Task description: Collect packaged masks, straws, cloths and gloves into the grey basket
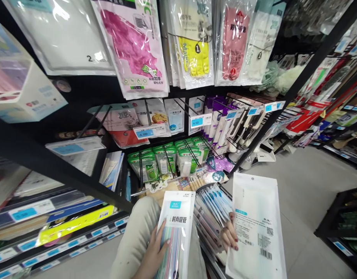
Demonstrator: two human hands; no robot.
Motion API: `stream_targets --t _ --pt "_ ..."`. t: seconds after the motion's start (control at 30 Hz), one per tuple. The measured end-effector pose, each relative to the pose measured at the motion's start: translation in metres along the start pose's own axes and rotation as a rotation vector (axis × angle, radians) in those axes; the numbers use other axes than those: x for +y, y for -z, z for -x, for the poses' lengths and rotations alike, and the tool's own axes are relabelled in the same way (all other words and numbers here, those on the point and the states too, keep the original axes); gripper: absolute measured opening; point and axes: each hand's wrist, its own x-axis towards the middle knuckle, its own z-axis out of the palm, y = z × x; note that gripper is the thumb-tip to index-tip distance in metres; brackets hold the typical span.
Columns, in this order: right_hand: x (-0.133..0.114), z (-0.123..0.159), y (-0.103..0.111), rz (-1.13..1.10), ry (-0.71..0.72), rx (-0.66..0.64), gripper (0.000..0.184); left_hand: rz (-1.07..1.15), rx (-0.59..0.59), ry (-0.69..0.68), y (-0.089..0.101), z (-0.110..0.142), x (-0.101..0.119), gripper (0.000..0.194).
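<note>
My left hand [155, 250] grips a narrow clear pack of coloured straws [176, 232] with a white header and blue label, held upright over my knee. My right hand [229, 234] holds a large white plastic pouch [255, 226] by its left edge, barcode side facing me. Between the two hands, a fan of slim packs [211, 211] stands in a low rack. Both hands have their fingers curled round their packs.
Black store shelving [65, 170] runs along the left with price tags and flat packs. Packaged rubber gloves [193, 38] hang above. Green boxes [167, 159] and purple packs [217, 116] hang on hooks. Grey aisle floor [300, 186] opens to the right; another shelf [341, 224] stands at right.
</note>
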Motion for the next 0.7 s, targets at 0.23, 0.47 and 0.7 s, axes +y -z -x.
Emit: stream_targets --t 0.23,0.47,0.7 --pt "-0.035 -0.023 0.035 0.079 0.073 0.357 0.065 0.002 -0.015 -0.017 0.0 0.0 -0.003 0.062" --pt "-0.031 -0.07 0.045 0.71 0.082 0.317 0.046 0.006 -0.051 0.034 0.001 0.0 0.004 0.064" --pt "0.003 -0.086 0.009 1.088 0.027 -0.019 0.035 -0.022 -0.034 0.049 0.0 -0.001 0.003 0.062"
